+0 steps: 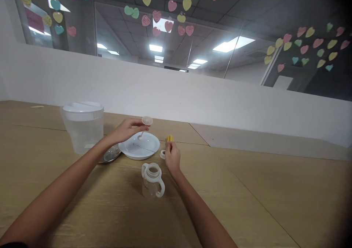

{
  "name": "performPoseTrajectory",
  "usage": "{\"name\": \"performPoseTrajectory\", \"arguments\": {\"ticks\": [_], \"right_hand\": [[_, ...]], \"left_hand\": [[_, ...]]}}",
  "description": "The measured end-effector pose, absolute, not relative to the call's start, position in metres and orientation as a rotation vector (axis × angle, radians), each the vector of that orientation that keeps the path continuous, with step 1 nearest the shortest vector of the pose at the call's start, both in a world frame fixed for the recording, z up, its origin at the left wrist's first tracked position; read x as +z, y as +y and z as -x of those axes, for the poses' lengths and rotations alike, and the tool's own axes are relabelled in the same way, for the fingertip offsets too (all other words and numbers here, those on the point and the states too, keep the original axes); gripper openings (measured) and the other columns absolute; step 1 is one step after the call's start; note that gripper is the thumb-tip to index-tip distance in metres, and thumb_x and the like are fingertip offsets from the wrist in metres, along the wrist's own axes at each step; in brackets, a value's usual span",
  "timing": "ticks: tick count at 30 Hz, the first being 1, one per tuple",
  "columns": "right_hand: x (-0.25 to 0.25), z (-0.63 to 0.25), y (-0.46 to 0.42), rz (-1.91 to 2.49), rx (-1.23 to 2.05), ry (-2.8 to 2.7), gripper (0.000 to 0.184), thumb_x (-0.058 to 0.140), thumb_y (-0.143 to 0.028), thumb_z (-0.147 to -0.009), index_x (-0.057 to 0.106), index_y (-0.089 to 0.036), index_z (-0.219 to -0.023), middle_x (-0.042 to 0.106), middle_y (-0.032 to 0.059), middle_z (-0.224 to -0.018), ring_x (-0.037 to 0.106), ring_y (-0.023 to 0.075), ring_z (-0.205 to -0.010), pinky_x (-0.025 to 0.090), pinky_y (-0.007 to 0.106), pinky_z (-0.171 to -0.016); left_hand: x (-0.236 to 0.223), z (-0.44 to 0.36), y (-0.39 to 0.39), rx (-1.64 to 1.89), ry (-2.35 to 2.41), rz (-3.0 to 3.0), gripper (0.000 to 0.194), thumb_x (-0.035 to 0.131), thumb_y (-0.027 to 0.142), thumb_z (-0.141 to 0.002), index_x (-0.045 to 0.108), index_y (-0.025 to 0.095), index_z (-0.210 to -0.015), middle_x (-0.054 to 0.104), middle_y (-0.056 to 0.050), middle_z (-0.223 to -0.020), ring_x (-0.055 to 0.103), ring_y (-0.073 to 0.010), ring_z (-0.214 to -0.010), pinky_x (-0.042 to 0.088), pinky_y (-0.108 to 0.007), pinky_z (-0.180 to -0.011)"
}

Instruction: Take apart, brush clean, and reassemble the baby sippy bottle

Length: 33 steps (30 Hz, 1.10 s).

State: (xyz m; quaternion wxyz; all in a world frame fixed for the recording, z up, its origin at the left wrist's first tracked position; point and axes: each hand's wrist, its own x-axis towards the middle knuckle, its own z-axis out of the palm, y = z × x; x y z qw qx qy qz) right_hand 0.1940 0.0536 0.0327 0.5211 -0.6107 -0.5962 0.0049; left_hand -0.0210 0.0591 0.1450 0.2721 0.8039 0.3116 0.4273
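1. Holds a small translucent round-topped piece [147, 120] in the left hand [128, 130], clamped between thumb and fingers, above the round white dish [137, 153].
2. Has a thin stem hanging from the round top, with a pale rounded tip [140, 136] seen against the dish; cannot tell contact from clearance there.
3. Bends the right hand [173, 158] low over the table [247, 193], fingers curled in together, just right of the dish.
4. Reaches with the right fingertips to a yellow object [169, 138]; cannot tell a grip on it from a mere overlap in view.
5. Has a small white ring [162, 154] lying just left of the right hand, between hand and dish.
6. Has a clear bottle with two white handles [151, 187] standing upright in front of the dish, nearer the body and between the forearms, mouth uncovered, free of both hands.
7. Has a translucent plastic pitcher [86, 134] with a white lid [82, 107] standing beyond the left forearm.
8. Shows part of a shiny metal tray [107, 161] between pitcher and dish, bearing clear items, partly hidden by the forearm.
9. Shows heart-shaped sticky notes [172, 5] on the glass above the white wall [154, 90].
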Motion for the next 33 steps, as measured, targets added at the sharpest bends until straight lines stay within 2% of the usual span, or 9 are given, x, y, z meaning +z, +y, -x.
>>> {"name": "performPoseTrajectory", "arguments": {"ticks": [4, 8, 14, 27, 33], "right_hand": [[0.025, -0.201, 0.063, 1.536, -0.070, -1.475, 0.029, 0.035, -0.016, -0.081, 0.058, -0.010, -0.097, 0.064, 0.0141, -0.097, 0.057, 0.0219, -0.091, 0.041, 0.031, -0.083], [0.019, -0.201, 0.064, 1.691, -0.074, -1.625, 0.033, 0.042, -0.016, -0.078, 0.057, -0.007, -0.106, 0.061, 0.0169, -0.106, 0.054, 0.0243, -0.101, 0.039, 0.031, -0.088], [0.020, -0.198, 0.059, 1.829, -0.083, -1.713, 0.033, 0.044, -0.020, -0.080, 0.056, -0.008, -0.109, 0.061, 0.0154, -0.107, 0.056, 0.0235, -0.100, 0.040, 0.028, -0.085], [0.016, -0.199, 0.059, 1.888, -0.103, -1.801, 0.033, 0.049, -0.021, -0.079, 0.054, -0.011, -0.110, 0.059, 0.0131, -0.108, 0.053, 0.0241, -0.102, 0.037, 0.028, -0.086], [0.014, -0.201, 0.061, 1.869, -0.141, -1.865, 0.031, 0.049, -0.016, -0.078, 0.056, -0.010, -0.108, 0.059, 0.0140, -0.107, 0.051, 0.0232, -0.103, 0.036, 0.029, -0.087]], "left_hand": [[0.159, 0.007, 0.023, 1.100, 0.737, -2.261, 0.034, 0.058, 0.043, -0.077, 0.070, 0.017, -0.096, 0.070, -0.005, -0.100, 0.060, -0.0223, -0.098, 0.044, -0.030, -0.087], [0.159, -0.003, 0.004, 0.985, 0.673, -2.389, 0.030, 0.054, 0.039, -0.081, 0.070, 0.020, -0.096, 0.070, -0.002, -0.098, 0.061, -0.0196, -0.094, 0.044, -0.026, -0.083], [0.155, -0.008, -0.002, 0.847, 0.631, -2.478, 0.030, 0.051, 0.039, -0.084, 0.069, 0.019, -0.096, 0.071, -0.002, -0.092, 0.061, -0.0168, -0.084, 0.043, -0.022, -0.076], [0.160, -0.005, -0.008, 0.868, 0.619, -2.491, 0.029, 0.051, 0.038, -0.084, 0.069, 0.018, -0.094, 0.069, -0.002, -0.086, 0.058, -0.0159, -0.079, 0.042, -0.021, -0.072], [0.158, -0.007, -0.007, 0.767, 0.577, -2.517, 0.029, 0.051, 0.038, -0.084, 0.068, 0.015, -0.082, 0.067, -0.001, -0.080, 0.057, -0.0134, -0.072, 0.040, -0.019, -0.066]]}}
